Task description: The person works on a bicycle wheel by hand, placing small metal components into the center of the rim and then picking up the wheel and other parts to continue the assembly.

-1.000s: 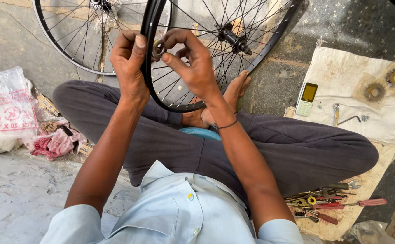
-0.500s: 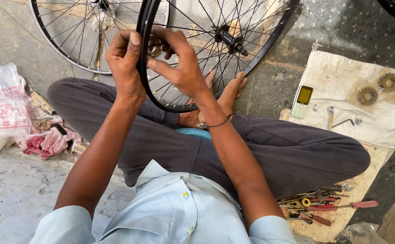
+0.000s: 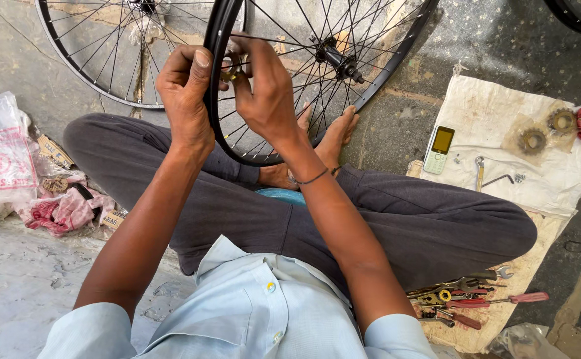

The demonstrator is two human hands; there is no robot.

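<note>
I sit cross-legged with a black spoked bicycle wheel (image 3: pixel 370 86) standing in front of me, its hub (image 3: pixel 333 56) at the upper middle. My left hand (image 3: pixel 185 96) grips the black rim from the left, thumb up. My right hand (image 3: pixel 264 93) reaches through the spokes from the right and pinches a small metal tool or nipple (image 3: pixel 229 70) at the rim. Both hands meet at the same spot on the rim.
A second spoked wheel (image 3: pixel 104 60) lies behind on the concrete. A white cloth (image 3: pixel 503 119) at right holds a small phone (image 3: pixel 439 149), two sprockets (image 3: pixel 533 139), a spanner and a hex key. Screwdrivers and wrenches (image 3: pixel 470 302) lie by my right knee. Plastic bags and rags (image 3: pixel 11 166) sit at left.
Both hands stay together on the rim with small finger shifts. The view has drifted slightly, so the wheel and hands sit a little to the left and lower.
</note>
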